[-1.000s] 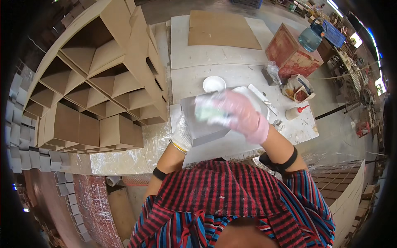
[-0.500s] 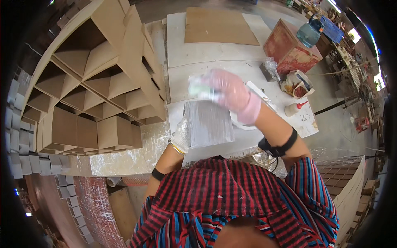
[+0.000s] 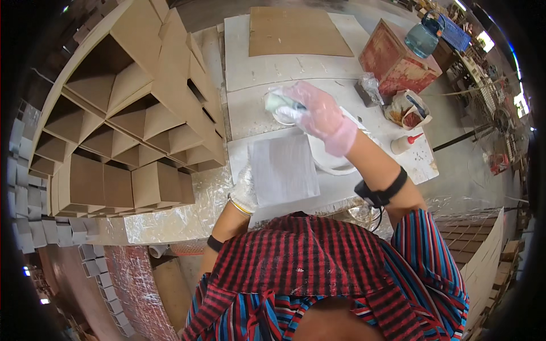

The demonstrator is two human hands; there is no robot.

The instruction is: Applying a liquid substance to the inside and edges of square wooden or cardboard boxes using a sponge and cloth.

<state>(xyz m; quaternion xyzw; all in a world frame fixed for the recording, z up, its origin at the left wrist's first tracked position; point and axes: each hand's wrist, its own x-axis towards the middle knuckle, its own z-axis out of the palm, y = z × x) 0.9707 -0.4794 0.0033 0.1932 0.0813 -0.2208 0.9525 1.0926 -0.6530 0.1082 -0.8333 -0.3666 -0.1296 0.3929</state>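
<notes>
On the white board (image 3: 242,96), a square, box-like piece (image 3: 284,170) shows a streaky grey-white coated top. My left hand (image 3: 244,190), in a white knitted glove, holds its left side; some of the fingers are hidden. Beyond the piece's far edge, my right hand (image 3: 318,111) wears a pink glove with clear film over the fingers. It grips a pale green sponge (image 3: 277,104), partly covered by the fingers. Below the sponge is the rim of a small white dish (image 3: 278,120). A white ring-shaped rim (image 3: 336,170) lies right of the coated piece, partly behind my right forearm.
Stacked brown cardboard boxes (image 3: 91,182) with open fronts rise at the left. A brown sheet (image 3: 298,33) lies at the back. To the right are a worn red box (image 3: 392,59), a blue jug (image 3: 422,41), a bag (image 3: 408,109) and a red-tipped squeeze bottle (image 3: 402,144).
My right hand with the sponge has gone from a blurred sweep to a steadier place over the small dish. The coated top looks more even. My left hand stays at the piece's side.
</notes>
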